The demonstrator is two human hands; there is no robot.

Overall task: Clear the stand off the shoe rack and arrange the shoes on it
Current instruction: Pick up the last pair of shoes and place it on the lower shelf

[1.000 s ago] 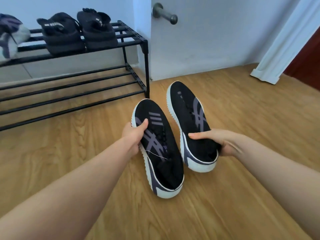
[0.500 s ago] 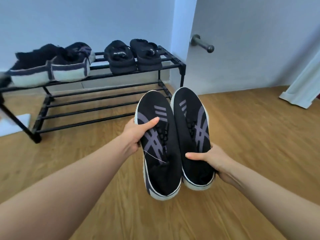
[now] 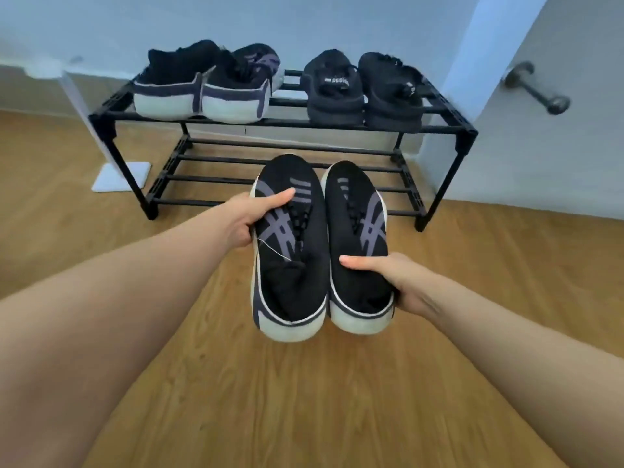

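Note:
I hold a pair of black sneakers with purple stripes side by side above the floor, toes toward the black two-tier shoe rack. My left hand grips the left sneaker at its side. My right hand grips the right sneaker near its heel. On the rack's top shelf sit a matching black and white sneaker pair at the left and a pair of black sandals at the right. The bottom shelf holds nothing. A white stand is on the floor just left of the rack.
The rack stands against a pale wall on a wooden floor. A white door with a metal doorstop is to the right of the rack.
I have lifted both sneakers off the floor, brought them together and carried them left, in front of the rack. The view has swung left, showing the whole rack and the white stand.

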